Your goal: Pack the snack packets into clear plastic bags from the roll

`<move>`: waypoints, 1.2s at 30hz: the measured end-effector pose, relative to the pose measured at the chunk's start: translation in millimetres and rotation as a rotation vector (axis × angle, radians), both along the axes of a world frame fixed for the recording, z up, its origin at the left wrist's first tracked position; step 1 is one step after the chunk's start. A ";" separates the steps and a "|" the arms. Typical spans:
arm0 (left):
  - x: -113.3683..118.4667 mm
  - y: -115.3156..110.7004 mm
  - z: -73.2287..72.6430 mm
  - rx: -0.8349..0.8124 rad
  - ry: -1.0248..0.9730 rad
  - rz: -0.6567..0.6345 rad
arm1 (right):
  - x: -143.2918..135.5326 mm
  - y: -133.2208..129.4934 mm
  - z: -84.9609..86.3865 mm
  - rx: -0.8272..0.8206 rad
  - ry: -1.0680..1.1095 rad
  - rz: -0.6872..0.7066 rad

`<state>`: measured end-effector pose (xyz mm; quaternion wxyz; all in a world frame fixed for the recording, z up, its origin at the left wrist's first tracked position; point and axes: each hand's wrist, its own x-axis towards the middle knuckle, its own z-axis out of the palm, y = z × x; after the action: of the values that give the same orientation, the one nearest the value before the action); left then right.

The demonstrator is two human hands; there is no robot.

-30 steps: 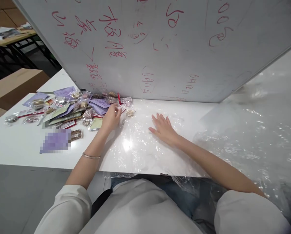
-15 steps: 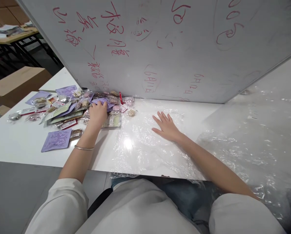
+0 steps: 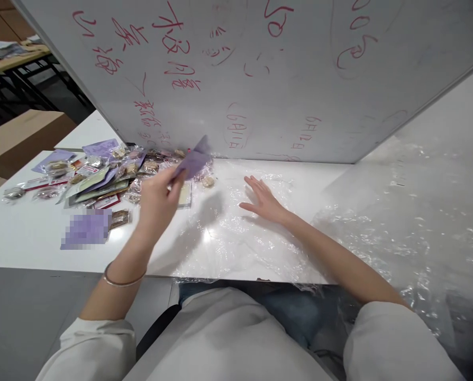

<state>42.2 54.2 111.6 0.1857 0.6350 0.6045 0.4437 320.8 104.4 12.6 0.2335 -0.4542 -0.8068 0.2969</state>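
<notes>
My left hand (image 3: 161, 198) is closed on a flat purple packet (image 3: 194, 161), raised above the table at the right end of a heap of small packets. The packet is slightly blurred by motion. Over the clear plastic sheet (image 3: 220, 238), my right hand (image 3: 262, 201) has its fingers spread and holds nothing. A small round tan piece in clear wrap (image 3: 208, 182) lies between the two hands. In the heap are green packets (image 3: 97, 188), purple packets and clear-wrapped items with red-and-white labels. Nearer the table's front lies another purple packet (image 3: 88, 228) beside a brown wrapped item (image 3: 120, 218).
A whiteboard (image 3: 212, 79) with red handwriting stands along the back of the white table (image 3: 22, 243). Clear plastic (image 3: 399, 238) spreads over the right side and hangs past the front edge. A cardboard box (image 3: 26, 140) sits at the far left.
My left hand has lifted the purple packet out of the heap and moved it up and to the right. My right hand stays over the plastic, fingers still spread.
</notes>
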 end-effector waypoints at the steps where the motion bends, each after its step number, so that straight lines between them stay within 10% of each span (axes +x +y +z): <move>1: 15.5 -3.6 -3.3 -0.059 -0.191 -0.083 | -3.3 -3.3 6.6 -0.088 0.179 -0.008; 4: 56.4 -9.4 -21.8 -0.302 -0.617 -0.268 | -10.1 -15.5 21.7 -0.294 0.635 -0.117; 8: 76.2 -13.7 -48.5 -0.497 -0.671 -0.344 | -3.6 -31.7 27.5 -0.416 0.719 -0.316; 13: 64.9 -8.0 -72.8 -0.510 -0.107 -0.417 | 10.0 -36.0 10.9 -0.467 0.451 -0.286; 22: 55.6 7.4 -100.9 -0.089 0.592 -0.824 | 3.9 -43.8 1.2 0.285 -0.213 -0.241; 30: 58.3 18.4 -100.2 -0.081 0.710 -0.787 | 10.3 -94.3 29.7 0.283 -0.421 0.495; 36: 53.6 -13.8 -68.4 0.026 0.660 -0.908 | 4.4 -99.2 32.1 0.330 -0.597 0.394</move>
<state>95.8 40.4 43.3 0.1513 0.9389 0.2909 0.1044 325.2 5.2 44.8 -0.0029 -0.3135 -0.9479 0.0570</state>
